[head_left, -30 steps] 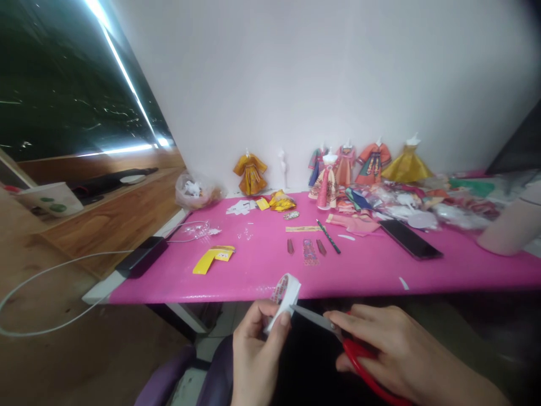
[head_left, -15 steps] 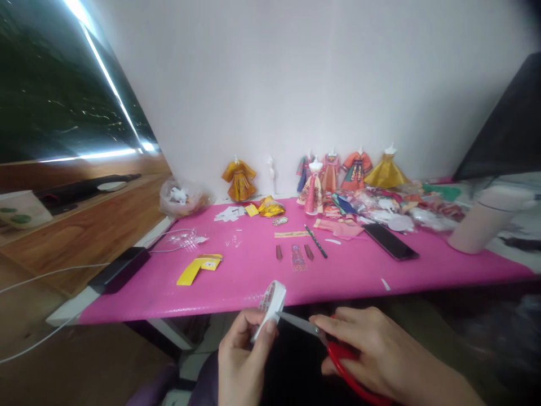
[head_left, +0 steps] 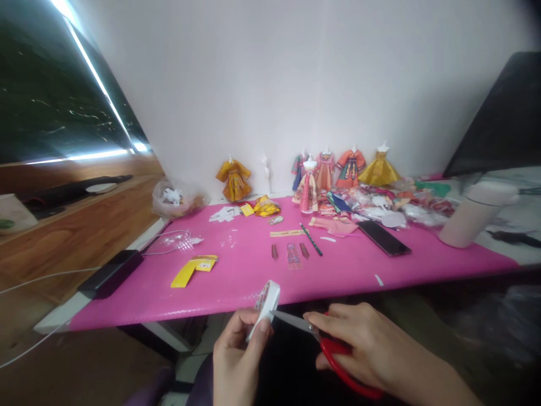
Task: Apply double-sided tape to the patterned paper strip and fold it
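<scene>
A folded white strip (head_left: 267, 304) with a printed pattern on one face is pinched between the thumb and fingers of my left hand (head_left: 239, 352), just off the front edge of the table. My right hand (head_left: 359, 338) is wrapped round the red handles of a pair of scissors (head_left: 338, 361). The blades point left, look nearly closed, and their tip meets the strip; whether it is in the paper cannot be made out. Beyond, on the pink table cover (head_left: 236, 282), lie two brown pieces, a patterned cutout (head_left: 293, 255) and a dark pencil (head_left: 311, 239).
Small dresses on stands, among them a gold one (head_left: 380, 169), line the wall. Before them lies a heap of fabric and plastic bags. A phone (head_left: 384, 237) and a white bottle (head_left: 469, 217) are at the right. Yellow paper (head_left: 186, 273) and a black box (head_left: 113, 273) are at the left.
The whole view has shifted slightly, so the table and its objects appear a little further left. Both hands keep their holds, with the scissor tip still at the strip.
</scene>
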`<state>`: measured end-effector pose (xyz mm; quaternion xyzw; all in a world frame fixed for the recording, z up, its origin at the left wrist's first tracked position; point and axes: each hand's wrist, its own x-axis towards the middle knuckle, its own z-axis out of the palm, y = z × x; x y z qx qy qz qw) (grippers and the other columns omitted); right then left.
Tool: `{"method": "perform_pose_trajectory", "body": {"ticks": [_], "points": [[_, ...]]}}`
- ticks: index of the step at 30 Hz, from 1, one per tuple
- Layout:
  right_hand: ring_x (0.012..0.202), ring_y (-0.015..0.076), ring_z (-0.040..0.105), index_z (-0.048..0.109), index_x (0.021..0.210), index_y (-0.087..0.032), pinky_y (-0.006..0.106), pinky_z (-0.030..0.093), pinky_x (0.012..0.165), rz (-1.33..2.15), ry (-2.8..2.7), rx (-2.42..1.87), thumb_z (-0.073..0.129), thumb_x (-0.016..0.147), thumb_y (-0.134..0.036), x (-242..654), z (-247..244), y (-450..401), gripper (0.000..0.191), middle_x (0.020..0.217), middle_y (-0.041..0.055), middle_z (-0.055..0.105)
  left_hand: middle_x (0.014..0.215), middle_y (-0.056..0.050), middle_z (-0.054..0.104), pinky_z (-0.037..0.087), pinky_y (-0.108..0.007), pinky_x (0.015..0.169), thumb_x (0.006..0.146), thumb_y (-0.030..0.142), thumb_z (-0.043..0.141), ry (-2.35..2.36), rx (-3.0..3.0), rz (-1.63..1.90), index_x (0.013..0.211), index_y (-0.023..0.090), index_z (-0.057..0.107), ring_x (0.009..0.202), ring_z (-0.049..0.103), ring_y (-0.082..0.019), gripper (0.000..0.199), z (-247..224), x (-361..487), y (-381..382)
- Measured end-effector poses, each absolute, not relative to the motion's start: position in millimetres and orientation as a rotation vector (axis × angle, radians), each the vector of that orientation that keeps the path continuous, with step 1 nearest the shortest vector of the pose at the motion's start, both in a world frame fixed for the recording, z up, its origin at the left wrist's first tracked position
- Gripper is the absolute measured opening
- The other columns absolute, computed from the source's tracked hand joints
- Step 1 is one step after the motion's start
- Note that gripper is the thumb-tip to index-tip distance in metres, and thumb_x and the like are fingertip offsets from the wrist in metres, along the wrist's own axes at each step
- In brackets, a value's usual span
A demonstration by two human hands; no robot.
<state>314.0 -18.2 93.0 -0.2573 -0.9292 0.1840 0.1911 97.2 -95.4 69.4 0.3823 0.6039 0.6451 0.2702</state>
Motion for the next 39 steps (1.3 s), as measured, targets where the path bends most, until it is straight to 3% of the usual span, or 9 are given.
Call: {"method": "perform_pose_trajectory", "body": {"ticks": [14,23,27,33,39], "points": [[0.072,0.0215,0.071,0.071,0.124,-0.027,0.032,0.052,0.065,0.443,-2.608,-0.775,0.083,0.08,-0.044,318.9,95.0,-20.4,0.049,0.089,0.0012,0.073,0.066,0.0,0.066,0.048,-0.023,0.063,0.079,0.045,0.077,1.597,1.034,1.697,0.069,0.019,0.068,0.064,0.058,-0.016,0.029,61.6,97.6,-96.5],[0.069,0.0199,0.072,0.072,0.12,-0.027,0.029,0.054,0.062,0.284,-2.585,-0.758,0.086,0.075,-0.021,322.6,97.5,-16.2,0.047,0.087,-0.0008,0.074,0.065,0.001,0.065,0.049,-0.024,0.064,0.083,0.044,0.072,1.65,1.059,1.747,0.07,0.02,0.065,0.064,0.06,-0.016,0.028,62.6,92.5,-96.4],[0.067,0.0193,0.072,0.072,0.116,-0.027,0.03,0.054,0.059,0.269,-2.595,-0.734,0.082,0.078,-0.02,324.1,98.1,-15.4,0.04,0.091,0.0002,0.076,0.067,0.001,0.067,0.052,-0.026,0.066,0.086,0.046,0.066,1.746,1.124,1.709,0.072,0.02,0.064,0.066,0.063,-0.017,0.029,59.5,87.6,-93.4],[0.071,0.0226,0.074,0.071,0.12,-0.025,0.032,0.056,0.062,0.183,-2.593,-0.725,0.085,0.074,-0.019,324.0,92.0,-11.4,0.048,0.092,0.0012,0.076,0.08,0.0,0.068,0.055,-0.033,0.073,0.095,0.038,0.063,2.058,1.381,1.454,0.085,0.017,0.065,0.075,0.066,-0.018,0.024,53.0,50.9,-40.4],[0.078,0.0239,0.074,0.07,0.122,-0.028,0.033,0.054,0.065,0.206,-2.656,-0.83,0.082,0.079,-0.022,322.7,82.0,-3.2,0.045,0.095,0.0008,0.075,0.114,-0.007,0.069,0.059,-0.043,0.084,0.097,0.035,0.065,2.335,1.652,1.01,0.115,0.016,0.066,0.096,0.069,-0.022,0.026,50.4,13.4,34.4]]}}
